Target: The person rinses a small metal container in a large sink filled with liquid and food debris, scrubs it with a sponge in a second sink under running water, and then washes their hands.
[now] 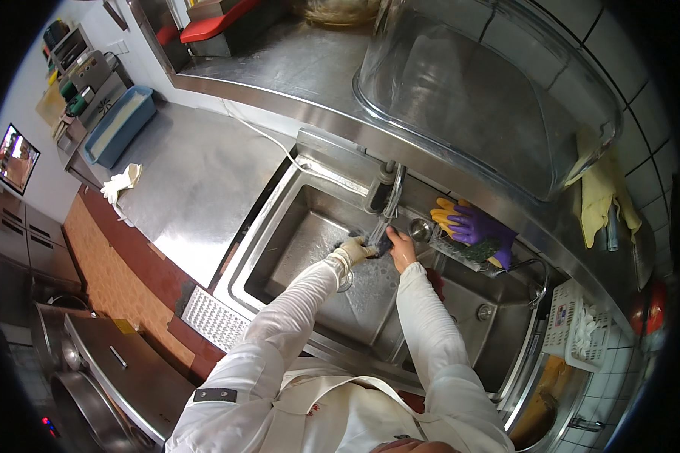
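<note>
Under the running faucet [398, 189], a dark scrubber or cloth [382, 246] is held between both hands; its exact kind is hard to make out. My left hand [352, 252], in a pale rubber glove, grips its left side. From the right, my bare right hand [402, 250] has its thumb and fingers on it. Water falls onto the dark thing and splashes into the left basin of the stainless steel sink [311, 249]. Below my left wrist lies the basin's drain, partly covered by the sleeve. Something dark red in the right basin is mostly behind my right forearm.
Purple and orange rubber gloves [481, 229] and a green scouring pad [480, 249] lie behind the sink near a small metal cup [420, 230]. A steel counter [204, 164] adjoins on the left, with a white glove [122, 182] and a blue tub [119, 127]. A white basket [578, 325] stands right.
</note>
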`<action>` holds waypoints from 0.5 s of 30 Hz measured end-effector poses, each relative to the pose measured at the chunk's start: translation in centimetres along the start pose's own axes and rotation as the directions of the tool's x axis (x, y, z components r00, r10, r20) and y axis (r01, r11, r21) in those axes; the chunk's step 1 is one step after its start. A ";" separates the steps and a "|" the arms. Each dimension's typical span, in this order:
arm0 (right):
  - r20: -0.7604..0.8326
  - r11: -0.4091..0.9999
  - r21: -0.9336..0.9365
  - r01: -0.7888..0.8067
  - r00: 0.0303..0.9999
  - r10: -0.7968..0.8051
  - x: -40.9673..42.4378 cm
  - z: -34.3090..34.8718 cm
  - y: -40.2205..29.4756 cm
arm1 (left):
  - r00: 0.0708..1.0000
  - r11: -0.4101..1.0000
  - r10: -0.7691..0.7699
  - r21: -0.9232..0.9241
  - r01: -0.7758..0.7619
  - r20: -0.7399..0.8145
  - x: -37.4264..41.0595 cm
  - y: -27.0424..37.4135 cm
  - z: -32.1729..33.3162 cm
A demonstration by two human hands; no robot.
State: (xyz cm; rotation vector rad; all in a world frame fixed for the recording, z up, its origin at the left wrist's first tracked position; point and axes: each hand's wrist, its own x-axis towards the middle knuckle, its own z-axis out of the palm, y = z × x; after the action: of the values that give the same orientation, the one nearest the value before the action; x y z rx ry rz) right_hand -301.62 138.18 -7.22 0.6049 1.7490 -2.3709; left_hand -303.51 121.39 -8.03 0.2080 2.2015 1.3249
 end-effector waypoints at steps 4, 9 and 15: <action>0.127 0.979 -0.202 -0.038 0.990 0.065 -0.4 -2.9 0.6 | 0.970 0.983 0.109 0.167 -0.073 -0.217 1.0 1.7 -0.5; -0.188 0.976 -0.218 -0.014 0.982 -0.028 4.8 -5.2 2.7 | 0.959 0.983 0.122 -0.101 -0.152 -0.257 0.4 3.6 0.2; -0.071 0.968 -0.196 -0.157 0.987 0.146 12.1 -7.4 0.6 | 0.974 0.992 0.117 -0.029 -0.125 -0.192 -1.3 5.0 1.2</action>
State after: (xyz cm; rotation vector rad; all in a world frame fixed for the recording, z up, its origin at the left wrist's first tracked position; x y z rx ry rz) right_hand -310.66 146.51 -14.30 0.7508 1.8623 -2.0637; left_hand -302.50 124.24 -3.71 0.2106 2.3492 1.5110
